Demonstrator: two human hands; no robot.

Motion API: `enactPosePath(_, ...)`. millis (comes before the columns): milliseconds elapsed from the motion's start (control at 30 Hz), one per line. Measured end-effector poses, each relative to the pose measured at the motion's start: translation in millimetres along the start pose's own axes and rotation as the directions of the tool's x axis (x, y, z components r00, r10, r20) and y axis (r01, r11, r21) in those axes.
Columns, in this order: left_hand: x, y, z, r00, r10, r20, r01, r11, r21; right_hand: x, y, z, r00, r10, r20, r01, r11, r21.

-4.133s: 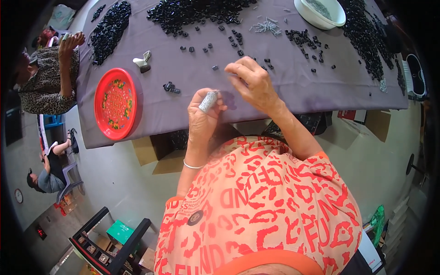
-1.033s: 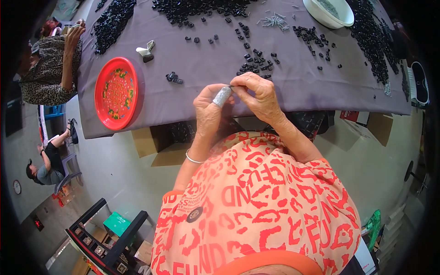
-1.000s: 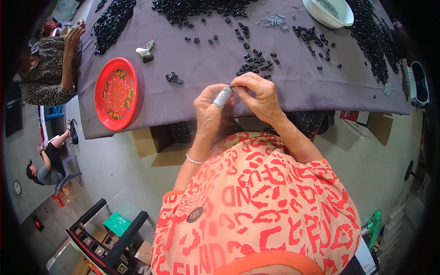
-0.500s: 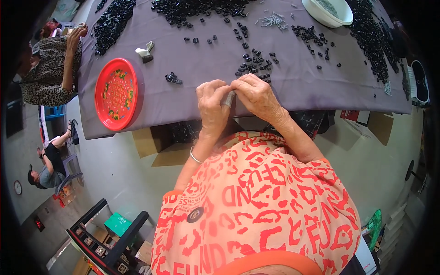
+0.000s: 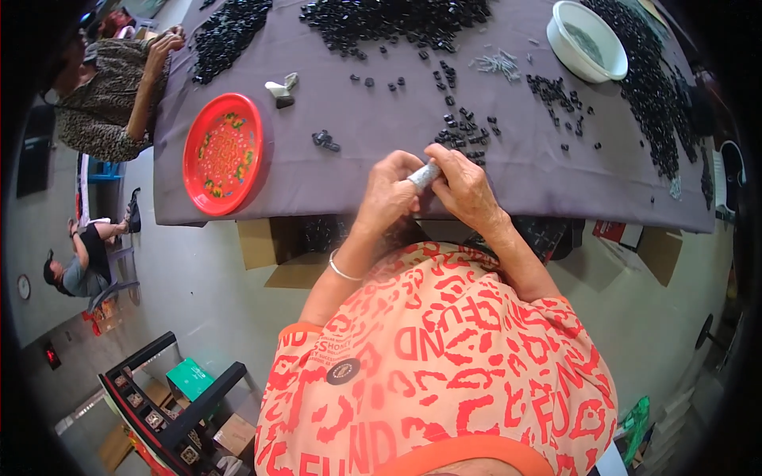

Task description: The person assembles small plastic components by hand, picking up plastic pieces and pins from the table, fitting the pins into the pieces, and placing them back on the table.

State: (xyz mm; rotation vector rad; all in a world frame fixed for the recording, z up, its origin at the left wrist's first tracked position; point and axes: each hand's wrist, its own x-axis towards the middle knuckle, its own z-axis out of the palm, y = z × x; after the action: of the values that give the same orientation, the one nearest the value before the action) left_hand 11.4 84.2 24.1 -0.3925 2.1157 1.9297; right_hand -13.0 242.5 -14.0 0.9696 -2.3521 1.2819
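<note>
My left hand (image 5: 389, 190) is closed in front of my chest, its fingers curled; what lies inside them, if anything, is hidden. A short pale grey cylinder (image 5: 425, 174) spans the gap between my hands, like a wrap around a digit of the left hand. My right hand (image 5: 464, 190) pinches its far end with bent fingers. Just beyond the hands lies a loose group of small black plastic parts (image 5: 464, 131). A smaller cluster of black parts (image 5: 325, 141) sits to their left.
A red patterned tray (image 5: 255, 151) lies at left, near a white-and-black piece (image 5: 279, 90). Large black heaps (image 5: 389, 24) cover the far side. Grey pins (image 5: 498, 65) lie beside a white bowl (image 5: 561, 44). A co-worker (image 5: 103, 103) sits at far left. Cardboard boxes (image 5: 262, 246) stand under the table.
The fingertips, earlier pressed together, have moved apart, and the pale cylinder now points across to my right hand. The table has shifted slightly rightward in view.
</note>
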Motion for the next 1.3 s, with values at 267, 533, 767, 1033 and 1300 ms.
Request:
enactPosePath(267,12,-2,-8,0.960,-0.187,0.209,0.231,0.951,-0.207,-1,0,-3,0.999,0.035,0.021,-0.036,0.999,0.031)
enactPosePath(533,11,-6,-5,0.966,-0.170,0.193,0.211,0.954,-0.213,6,-12,-9,1.000,-0.017,-0.010,0.017,1.000,0.012)
enactPosePath(767,15,-32,-9,0.982,0.101,0.158,-0.052,0.957,-0.285,16,-24,10,0.981,-0.071,0.179,0.076,0.997,-0.020)
enactPosePath(1033,14,-30,-7,0.980,0.097,0.173,-0.040,0.952,-0.303,13,-18,16,0.978,-0.019,0.206,0.021,1.000,-0.008)
enactPosePath(1300,9,-14,-4,0.985,0.014,0.174,0.046,0.941,-0.336,14,-17,15,0.968,0.039,0.249,-0.037,0.999,-0.013)
